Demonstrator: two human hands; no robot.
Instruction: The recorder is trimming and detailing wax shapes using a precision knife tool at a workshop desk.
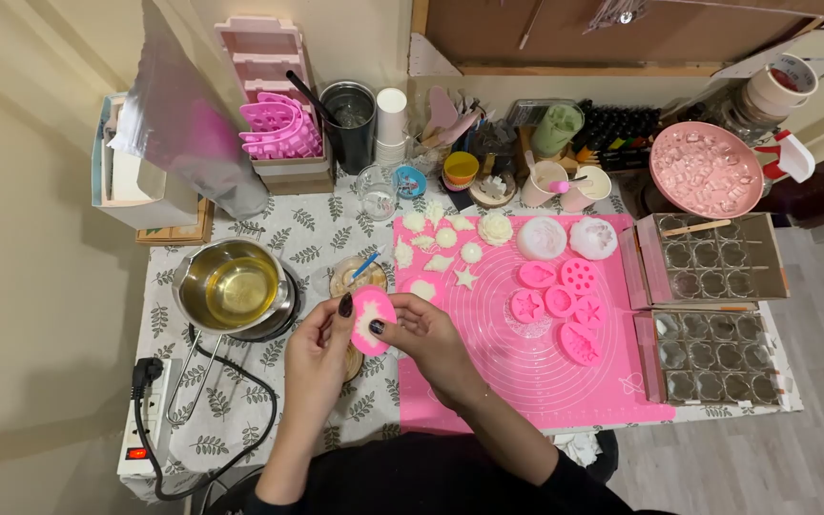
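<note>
We see a pink silicone mould (pixel 372 320) with a white filling, held up just over the left edge of the pink mat (pixel 526 381). Our left hand (pixel 321 348) pinches it at nine o'clock, our right hand (pixel 426 334) grasps it at three. At ten o'clock sits a steel pot (pixel 231 286) of yellow liquid; at one, white cast shapes (pixel 445 250).
</note>
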